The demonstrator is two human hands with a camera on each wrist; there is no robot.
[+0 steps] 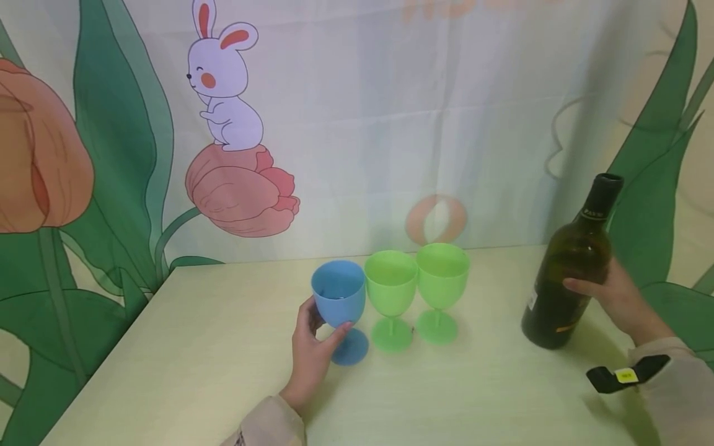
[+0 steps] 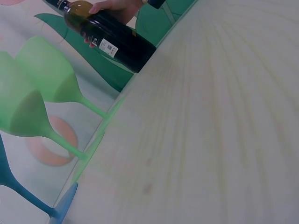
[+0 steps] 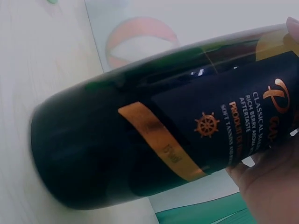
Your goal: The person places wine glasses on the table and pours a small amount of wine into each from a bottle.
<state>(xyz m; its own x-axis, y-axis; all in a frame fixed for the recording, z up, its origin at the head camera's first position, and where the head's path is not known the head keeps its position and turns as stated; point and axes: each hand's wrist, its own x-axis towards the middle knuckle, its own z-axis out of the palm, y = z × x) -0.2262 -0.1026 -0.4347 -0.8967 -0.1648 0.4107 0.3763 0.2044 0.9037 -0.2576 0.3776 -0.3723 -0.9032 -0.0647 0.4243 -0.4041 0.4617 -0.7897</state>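
Note:
My left hand (image 1: 313,356) holds a blue plastic goblet (image 1: 338,296) low on its bowl, with the thumb in front and the fingers around the left side. Its foot (image 2: 65,203) shows at the lower left of the left wrist view. Two light green goblets, a nearer one (image 1: 392,288) and a farther one (image 1: 442,279), stand upright in a row to its right. At the right, my right hand (image 1: 625,300) grips a dark wine bottle (image 1: 569,272) around its body. The bottle leans with its neck to the right, its base close over the table. Its dark label (image 3: 224,116) has copper lettering.
The pale wooden table (image 1: 212,347) meets an upright cloth backdrop (image 1: 357,155) at its back edge. Printed on the cloth are a rabbit (image 1: 229,93), tulips and leaves. A black strap (image 1: 627,373) with a yellow tag sits at the right wrist.

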